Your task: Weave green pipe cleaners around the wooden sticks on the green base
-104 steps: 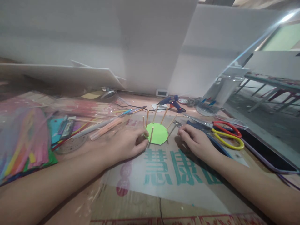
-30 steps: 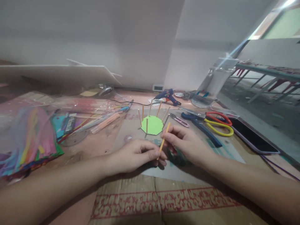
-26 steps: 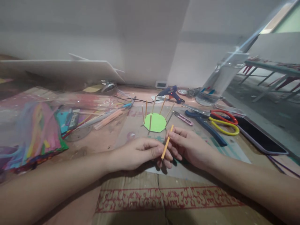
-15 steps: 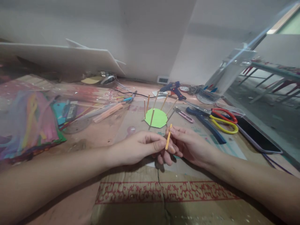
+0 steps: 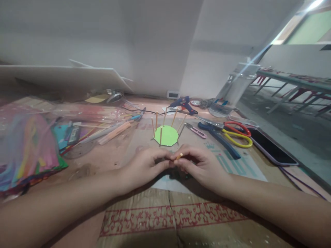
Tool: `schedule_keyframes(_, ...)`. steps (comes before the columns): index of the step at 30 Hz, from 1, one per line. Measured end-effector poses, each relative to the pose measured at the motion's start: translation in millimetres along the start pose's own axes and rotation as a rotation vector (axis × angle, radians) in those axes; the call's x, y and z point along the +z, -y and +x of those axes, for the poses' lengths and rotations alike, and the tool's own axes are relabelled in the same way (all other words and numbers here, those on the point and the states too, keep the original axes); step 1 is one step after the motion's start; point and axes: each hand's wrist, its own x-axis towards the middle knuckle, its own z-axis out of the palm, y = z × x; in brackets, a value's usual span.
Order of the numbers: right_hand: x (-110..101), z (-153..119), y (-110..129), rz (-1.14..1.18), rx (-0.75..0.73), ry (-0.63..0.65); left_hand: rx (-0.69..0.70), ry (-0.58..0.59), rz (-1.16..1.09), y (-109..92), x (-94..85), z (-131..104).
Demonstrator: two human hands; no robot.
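A short wooden stick [image 5: 179, 156] is pinched between the thumb and fingers of my right hand [image 5: 200, 163], mostly hidden with one end showing. My left hand [image 5: 144, 167] meets it there, closed thumb to forefinger at the stick. Just beyond my hands lies a bright green many-sided piece [image 5: 167, 135], with several thin wooden sticks [image 5: 161, 135] standing around its edge, some leaning outward. Under it is a printed translucent sheet [image 5: 240, 167].
To the right lie blue-handled pliers [image 5: 219, 139], scissors with red and yellow handles [image 5: 236, 132], a pink cutter [image 5: 196, 131] and a phone [image 5: 274, 148]. Behind are a blue glue gun [image 5: 184, 103] and a clear container [image 5: 230, 93]. Colourful pipe cleaners [image 5: 28, 151] lie left.
My hands have drawn together and turned the wooden stick, so it now points end-on instead of lying lengthwise in view. The camera view has shifted slightly.
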Motion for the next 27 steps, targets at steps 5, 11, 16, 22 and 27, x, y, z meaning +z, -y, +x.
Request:
schedule_keyframes(5,-1.0,0.9,-0.5,-0.126,-0.103,0.015,0.09,-0.034,0.101,4.5,1.5,-1.7)
schedule_keyframes(11,-24.4,10.8,25.4,-0.324,-0.136,0.096,0.063,0.012,0.107,3.7,0.7,-2.3)
schedule_keyframes(16,-77.1,30.3,46.0,-0.636,-0.02,-0.131,-0.016,0.025,0.05,1.3,0.5,-2.5)
schedule_keyframes(22,-120.0,63.0,-6.9,-0.807,0.296,-0.227,-0.026,0.007,0.003,2.7,1.4,-0.6)
schedule_keyframes(27,-148.3,108.1,-58.0,-0.809,0.383,-0.023,0.012,-0.025,-0.002,6.1,3.0,0.9)
